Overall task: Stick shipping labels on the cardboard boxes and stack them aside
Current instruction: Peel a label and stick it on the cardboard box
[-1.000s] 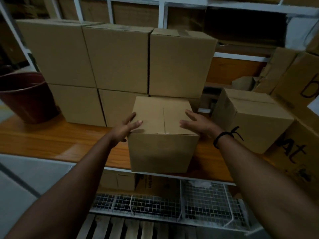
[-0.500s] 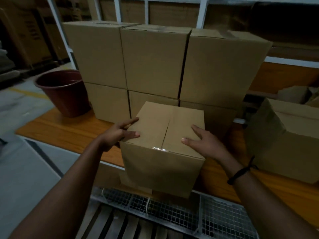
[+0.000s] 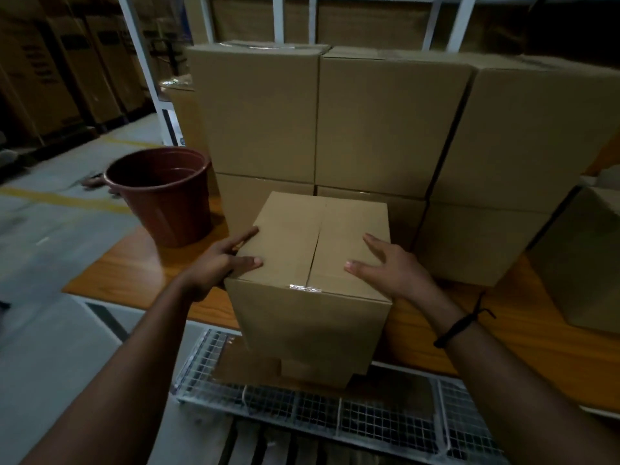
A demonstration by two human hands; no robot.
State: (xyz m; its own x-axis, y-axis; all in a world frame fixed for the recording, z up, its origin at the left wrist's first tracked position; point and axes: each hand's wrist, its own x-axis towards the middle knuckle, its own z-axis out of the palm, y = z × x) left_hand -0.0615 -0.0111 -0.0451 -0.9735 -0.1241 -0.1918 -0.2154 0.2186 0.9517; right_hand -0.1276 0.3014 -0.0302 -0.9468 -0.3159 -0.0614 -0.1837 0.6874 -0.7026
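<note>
The box (image 3: 308, 327) sits at the front edge of the wooden shelf (image 3: 134, 273), its near face hanging out past the edge (whether its base touches the wood cannot be told). Its top flaps are closed, with a glint of tape (image 3: 305, 287) at the seam's near end. The left hand (image 3: 214, 263) grasps the top left edge: thumb on the top, index finger along the edge, the other fingers hidden down the side. The right hand (image 3: 392, 270) lies on the top near the right edge, fingers straight and spread, pressing flat. A dark band (image 3: 459, 327) circles the right wrist. Just behind the box stands a stack (image 3: 379, 122) of larger cartons, two rows high. A red-brown bucket (image 3: 164, 196) stands on the shelf to the left. Wire mesh (image 3: 369, 421) shows below the shelf.
</note>
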